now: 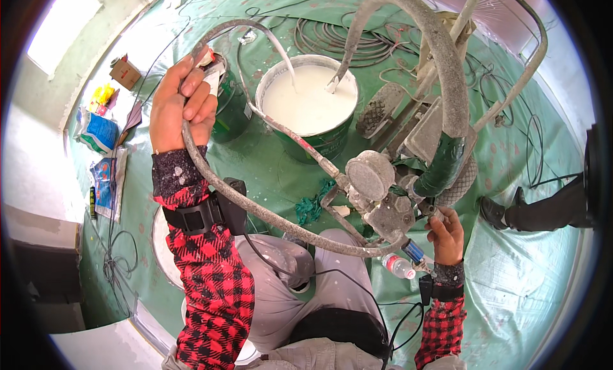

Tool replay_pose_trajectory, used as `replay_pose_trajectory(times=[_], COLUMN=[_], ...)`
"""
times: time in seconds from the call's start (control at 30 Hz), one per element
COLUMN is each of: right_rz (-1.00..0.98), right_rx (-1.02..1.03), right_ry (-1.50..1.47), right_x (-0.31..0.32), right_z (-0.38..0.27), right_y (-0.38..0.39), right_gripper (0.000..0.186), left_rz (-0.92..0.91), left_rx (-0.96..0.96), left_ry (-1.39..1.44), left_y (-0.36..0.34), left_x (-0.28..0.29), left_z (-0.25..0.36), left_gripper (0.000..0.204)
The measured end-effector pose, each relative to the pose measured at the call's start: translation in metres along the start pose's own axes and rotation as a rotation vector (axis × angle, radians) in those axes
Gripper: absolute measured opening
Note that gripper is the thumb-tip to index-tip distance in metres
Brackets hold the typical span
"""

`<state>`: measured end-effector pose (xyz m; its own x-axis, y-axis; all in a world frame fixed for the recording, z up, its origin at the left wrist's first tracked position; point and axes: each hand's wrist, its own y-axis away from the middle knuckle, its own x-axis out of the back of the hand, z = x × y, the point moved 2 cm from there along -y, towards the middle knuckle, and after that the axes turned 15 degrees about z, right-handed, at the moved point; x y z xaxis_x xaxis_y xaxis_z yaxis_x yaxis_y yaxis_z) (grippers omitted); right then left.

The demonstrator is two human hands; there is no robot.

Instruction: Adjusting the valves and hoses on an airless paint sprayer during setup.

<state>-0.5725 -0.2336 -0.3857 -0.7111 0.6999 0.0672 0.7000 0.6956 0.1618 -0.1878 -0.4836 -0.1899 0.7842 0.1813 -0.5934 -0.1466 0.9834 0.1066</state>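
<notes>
Head view: speckled, curved grey hose (pixel 290 229)

- Grey hose (pixel 268 217) blocks left hand's (pixel 182 105) way to pump (pixel 386 218).
- Open floor (pixel 239 159) between hose and bucket (pixel 322 143), crossed by thin tube (pixel 300 142).
- Room behind pump: unclear.

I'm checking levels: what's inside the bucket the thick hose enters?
White liquid stands near the rim of the bucket, and the thick hose reaches in. The bucket's bottom and anything submerged are hidden.
</notes>
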Motion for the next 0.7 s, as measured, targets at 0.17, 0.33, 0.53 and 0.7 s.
replay_pose_trajectory(times=[0.17,0.33,0.53,0.7], right_rz=[-0.044,-0.02,-0.042,-0.069], right_rx=[-0.408,-0.218,-0.086,0.044], right_ry=[-0.009,-0.044,-0.065,-0.131], right_x=[0.014,0.008,0.005,0.004], right_z=[0.01,0.004,0.003,0.006], right_y=[-0.006,-0.005,-0.001,-0.001], right_gripper=[0.032,0.032,0.03,0.036], left_rz=[0.019,0.022,0.002,-0.032], left_rx=[-0.018,-0.011,-0.01,0.01], left_ry=[0.005,0.007,0.014,0.008], left_y=[0.001,0.0,0.001,-0.001], left_x=[0.0,-0.002,0.0,0.002], left_z=[0.0,-0.003,0.0,0.0], left_gripper=[0.035,0.035,0.035,0.026])
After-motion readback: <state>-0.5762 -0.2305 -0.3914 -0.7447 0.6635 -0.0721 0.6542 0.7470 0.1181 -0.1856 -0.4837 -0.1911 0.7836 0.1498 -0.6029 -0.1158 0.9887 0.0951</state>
